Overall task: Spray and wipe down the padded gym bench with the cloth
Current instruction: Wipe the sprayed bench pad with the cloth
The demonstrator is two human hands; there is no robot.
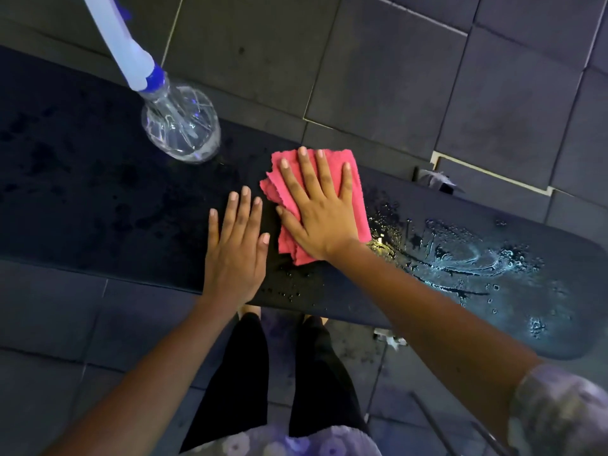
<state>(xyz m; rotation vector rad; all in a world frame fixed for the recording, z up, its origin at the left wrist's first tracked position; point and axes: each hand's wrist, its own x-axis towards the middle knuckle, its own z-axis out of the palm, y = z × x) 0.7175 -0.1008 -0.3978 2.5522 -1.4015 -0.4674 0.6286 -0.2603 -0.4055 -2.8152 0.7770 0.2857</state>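
Note:
The black padded bench [98, 205] runs across the view from left to right. A folded pink cloth [353, 189] lies on its middle, and my right hand [319, 209] presses flat on it with fingers straight. Just left of the cloth, my left hand [235, 248] rests flat on the bare pad, fingers spread. Wet streaks and droplets [460, 258] shine on the pad's right part. A clear spray bottle [181, 126] with a white and blue sprayer head stands on the pad at the back left.
Dark rubber floor tiles [427, 77] surround the bench. My legs in black trousers [279, 373] stand against the bench's near edge. Metal frame parts [437, 181] show beyond the far edge, and thin metal bars [460, 426] cross the lower right.

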